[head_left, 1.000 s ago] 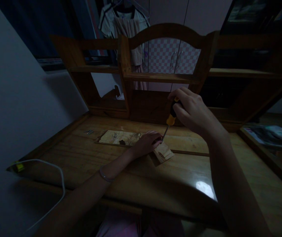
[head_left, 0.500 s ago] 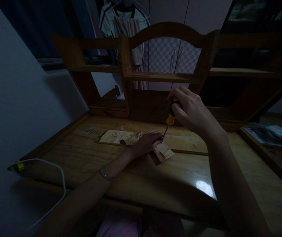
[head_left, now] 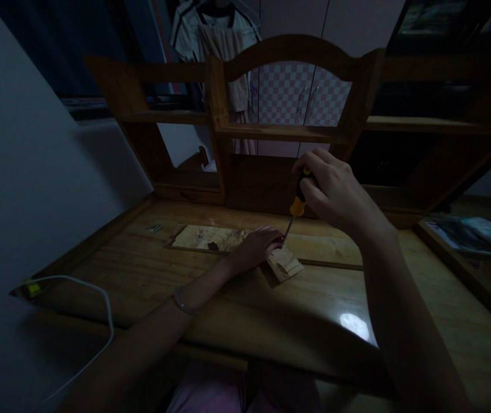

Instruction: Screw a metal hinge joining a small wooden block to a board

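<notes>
My right hand [head_left: 329,186] is closed round the black-and-yellow handle of a screwdriver [head_left: 297,205], which tilts so that its shaft runs down to the left. The tip meets the area by the fingertips of my left hand [head_left: 259,248]. Those fingers are closed at the upper end of a short wooden piece [head_left: 286,265] and seem to pinch something small there, maybe a screw, too dark to make out. Under the short piece lies a long wooden board [head_left: 198,238], with dark marks and a rough left end. The short piece sits crosswise over it.
Several small metal pieces, likely screws [head_left: 155,228], lie on the wooden desk [head_left: 129,269] to the left. A white cable [head_left: 108,310] loops at the lower left near a yellow item [head_left: 34,288]. A wooden shelf unit [head_left: 271,133] stands behind; magazines [head_left: 473,235] lie at the right.
Both hands, the screwdriver and the wooden pieces hold almost the same places. Only a very slight shift of the whole view shows.
</notes>
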`<state>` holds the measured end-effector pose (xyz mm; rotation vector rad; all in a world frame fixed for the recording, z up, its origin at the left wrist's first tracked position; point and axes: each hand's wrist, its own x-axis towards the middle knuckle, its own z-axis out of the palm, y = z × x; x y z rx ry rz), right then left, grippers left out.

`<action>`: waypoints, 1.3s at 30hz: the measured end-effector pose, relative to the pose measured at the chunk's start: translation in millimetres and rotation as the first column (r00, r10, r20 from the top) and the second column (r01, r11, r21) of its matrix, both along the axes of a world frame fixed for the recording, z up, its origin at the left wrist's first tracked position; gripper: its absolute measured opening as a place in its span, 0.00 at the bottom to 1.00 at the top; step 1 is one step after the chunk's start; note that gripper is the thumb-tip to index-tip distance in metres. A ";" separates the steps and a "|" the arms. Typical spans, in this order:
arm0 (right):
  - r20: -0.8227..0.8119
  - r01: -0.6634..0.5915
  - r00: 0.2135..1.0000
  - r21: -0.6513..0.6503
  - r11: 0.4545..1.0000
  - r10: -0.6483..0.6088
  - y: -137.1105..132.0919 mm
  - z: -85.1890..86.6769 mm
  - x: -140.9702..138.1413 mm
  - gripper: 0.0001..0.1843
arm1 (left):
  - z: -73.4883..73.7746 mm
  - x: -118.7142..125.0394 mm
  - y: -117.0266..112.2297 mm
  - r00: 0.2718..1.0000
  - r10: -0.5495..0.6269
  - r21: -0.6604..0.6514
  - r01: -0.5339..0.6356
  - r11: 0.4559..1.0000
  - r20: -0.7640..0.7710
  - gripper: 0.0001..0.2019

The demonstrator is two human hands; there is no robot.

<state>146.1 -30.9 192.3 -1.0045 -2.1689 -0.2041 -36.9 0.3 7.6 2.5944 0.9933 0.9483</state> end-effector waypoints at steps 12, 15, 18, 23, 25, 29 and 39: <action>0.045 0.054 0.998 0.014 0.998 -0.054 -1.4 0.6 -1.4 0.11 | 0.0 -0.5 -0.1 1.000 -0.017 0.007 0.017 1.000 0.015 0.07; 0.078 0.086 0.993 0.036 0.996 -0.089 -2.7 0.1 -2.8 0.11 | 0.1 0.1 -0.3 0.999 -0.025 -0.048 0.026 0.999 0.029 0.08; 0.098 0.105 0.989 0.046 0.993 -0.109 -3.8 -1.1 -4.7 0.15 | 0.6 0.6 -0.8 0.998 -0.028 -0.084 0.033 0.996 0.059 0.07; 0.077 0.092 0.992 0.043 0.995 -0.095 -3.9 -3.1 -8.1 0.20 | 0.3 1.1 -1.1 0.995 0.000 -0.129 0.013 0.992 0.100 0.06; 0.071 0.077 0.994 0.029 0.997 -0.079 -4.0 -3.6 -9.6 0.20 | -0.5 0.9 -0.9 0.995 0.009 -0.128 0.004 0.992 0.096 0.06; 0.052 0.071 0.996 0.017 0.997 -0.072 -4.3 -3.8 -11.3 0.19 | -1.1 0.4 -0.4 0.996 0.008 -0.100 0.001 0.995 0.087 0.06; 0.033 0.018 0.999 0.023 1.000 -0.018 -1.3 -3.8 -8.4 0.19 | 2.3 -0.1 -2.2 0.998 -0.005 -0.055 0.008 0.998 0.064 0.07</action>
